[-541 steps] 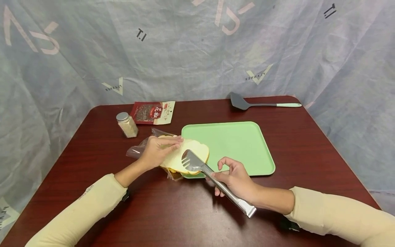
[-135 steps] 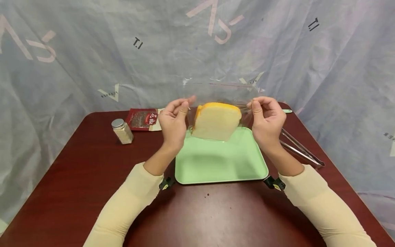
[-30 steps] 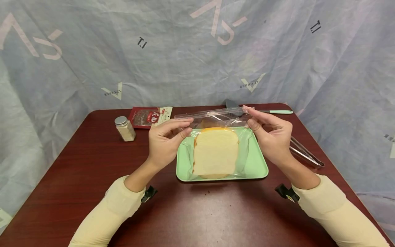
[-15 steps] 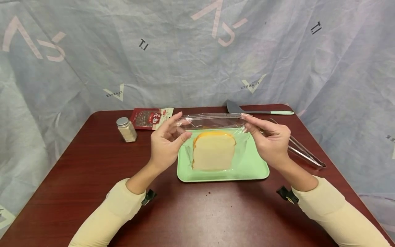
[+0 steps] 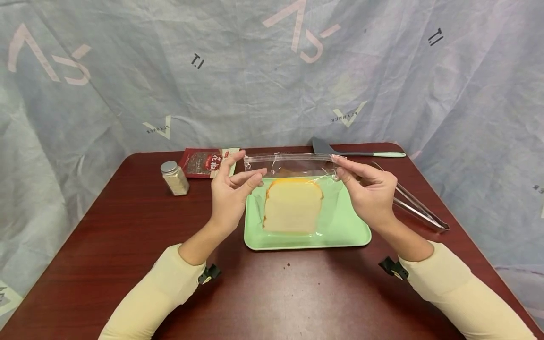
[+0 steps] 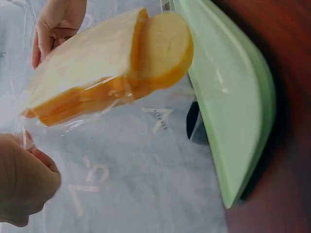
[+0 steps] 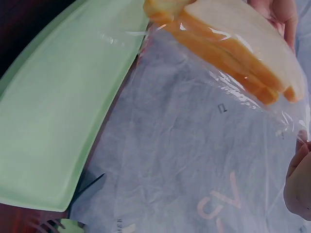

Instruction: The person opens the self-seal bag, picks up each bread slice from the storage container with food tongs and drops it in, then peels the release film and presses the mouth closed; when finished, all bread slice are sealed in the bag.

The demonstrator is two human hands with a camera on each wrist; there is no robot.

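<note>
My left hand (image 5: 228,191) holds the left edge of a clear zip bag (image 5: 293,166) between thumb and a finger, with the index finger raised. At the bag's upper right corner, my right hand (image 5: 370,191) pinches the plastic beside the zip strip. Inside the bag are stacked slices of bread (image 5: 293,208) with orange-brown crusts. The wrist views show these slices (image 6: 87,63) tilted, one sticking out lower than the others. The bag hangs over a light green tray (image 5: 354,233). Across the bag, the left wrist view also shows the right hand (image 6: 60,19).
Metal tongs (image 5: 418,208) lie right of the tray, partly behind the right hand. A grey spatula (image 5: 325,147) with a pale green handle lies at the back. Back left are a jar (image 5: 175,178) with a metal lid and a red pouch (image 5: 201,161).
Earlier the right hand held the tongs and the bagged bread was left of the tray; now the tongs lie at right. Over the last second, the bag rose slightly and the left index finger lifted.
</note>
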